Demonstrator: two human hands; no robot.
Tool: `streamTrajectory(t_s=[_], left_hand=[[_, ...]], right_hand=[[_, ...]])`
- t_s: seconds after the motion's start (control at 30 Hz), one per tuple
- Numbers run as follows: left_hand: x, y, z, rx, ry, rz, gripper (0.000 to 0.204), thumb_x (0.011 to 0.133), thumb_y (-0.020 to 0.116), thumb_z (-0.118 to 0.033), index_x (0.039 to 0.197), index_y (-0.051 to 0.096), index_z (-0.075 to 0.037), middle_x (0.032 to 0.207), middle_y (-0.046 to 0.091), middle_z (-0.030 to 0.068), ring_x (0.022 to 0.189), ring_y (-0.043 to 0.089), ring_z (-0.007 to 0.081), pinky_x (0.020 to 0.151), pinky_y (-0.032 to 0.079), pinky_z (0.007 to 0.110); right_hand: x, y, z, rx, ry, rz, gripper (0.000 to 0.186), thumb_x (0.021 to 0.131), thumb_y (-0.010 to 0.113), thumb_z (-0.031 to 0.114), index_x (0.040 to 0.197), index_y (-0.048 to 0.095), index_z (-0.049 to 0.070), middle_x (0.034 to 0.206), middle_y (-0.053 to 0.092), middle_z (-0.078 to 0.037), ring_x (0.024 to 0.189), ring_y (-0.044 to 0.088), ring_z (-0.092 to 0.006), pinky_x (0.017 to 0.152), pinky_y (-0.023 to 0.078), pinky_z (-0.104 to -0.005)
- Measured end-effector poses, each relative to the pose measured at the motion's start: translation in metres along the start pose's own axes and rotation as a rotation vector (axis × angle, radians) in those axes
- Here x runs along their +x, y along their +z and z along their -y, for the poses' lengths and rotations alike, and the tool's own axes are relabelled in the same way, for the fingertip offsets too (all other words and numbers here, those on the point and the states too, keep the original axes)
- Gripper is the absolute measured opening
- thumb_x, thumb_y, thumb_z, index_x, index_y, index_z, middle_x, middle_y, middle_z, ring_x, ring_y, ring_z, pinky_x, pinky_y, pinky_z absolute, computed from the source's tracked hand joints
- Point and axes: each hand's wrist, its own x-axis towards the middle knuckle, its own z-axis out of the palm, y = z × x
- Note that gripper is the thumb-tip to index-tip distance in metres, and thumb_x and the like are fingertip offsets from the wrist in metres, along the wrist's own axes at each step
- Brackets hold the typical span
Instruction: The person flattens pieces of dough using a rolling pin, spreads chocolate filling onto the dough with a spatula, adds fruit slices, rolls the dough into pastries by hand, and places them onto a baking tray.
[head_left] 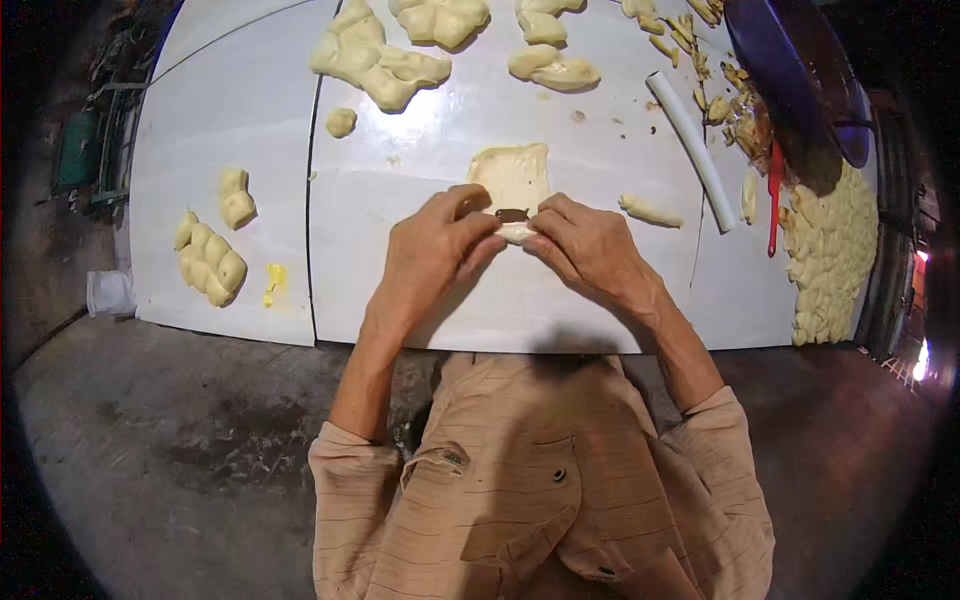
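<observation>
A thin, flat strip of pale dough point(512, 170) lies on the white table before me, its far end spread out. Across its near part sits a small dark brown piece of filling point(513, 214), and the near edge of the dough is folded up beside it. My left hand point(428, 250) grips that folded edge at its left side, fingers curled. On the opposite side, my right hand point(597, 250) pinches the same edge. Both fingertips partly hide the fold. To the right of my right hand lies a small rolled dough piece point(650, 211).
Dough lumps point(385, 70) lie at the back; shaped dough pieces point(212, 263) and a yellow smear point(275, 284) are on the left. Rightward are a white tube point(692, 150), a red-handled tool point(775, 200), a blue basin point(790, 70) and many small dough pieces point(830, 255).
</observation>
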Motion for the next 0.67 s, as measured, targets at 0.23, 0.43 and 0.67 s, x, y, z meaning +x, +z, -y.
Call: streamTrajectory(t_s=[0.23, 0.43, 0.67], left_hand=[[0.001, 0.002, 0.014, -0.067, -0.110, -0.073, 0.019, 0.091, 0.073, -0.023, 0.107, 0.073, -0.013, 0.106, 0.070, 0.0043, 0.082, 0.071, 0.0246, 0.069, 0.057, 0.034], [0.001, -0.002, 0.003, -0.017, -0.010, -0.015, 0.023, 0.088, 0.076, -0.023, 0.110, 0.073, -0.017, 0.109, 0.070, 0.0025, 0.080, 0.071, 0.0213, 0.067, 0.057, 0.035], [0.005, 0.005, 0.007, -0.057, -0.146, -0.096, 0.018, 0.086, 0.078, -0.012, 0.104, 0.077, -0.010, 0.101, 0.071, 0.0086, 0.080, 0.074, 0.0232, 0.068, 0.059, 0.033]], right_hand=[[0.002, 0.013, -0.006, -0.033, 0.234, -0.192, 0.013, 0.091, 0.067, 0.017, 0.100, 0.062, 0.008, 0.090, 0.062, -0.009, 0.074, 0.065, -0.0315, 0.062, 0.053, -0.0421], [-0.004, 0.012, -0.006, -0.010, -0.050, -0.184, 0.027, 0.086, 0.074, 0.022, 0.109, 0.065, 0.012, 0.093, 0.064, -0.007, 0.073, 0.066, -0.0277, 0.062, 0.054, -0.0408], [0.006, 0.016, -0.010, 0.000, 0.161, -0.243, 0.010, 0.085, 0.073, 0.013, 0.090, 0.066, 0.010, 0.086, 0.061, -0.008, 0.070, 0.066, -0.0284, 0.059, 0.054, -0.0403]])
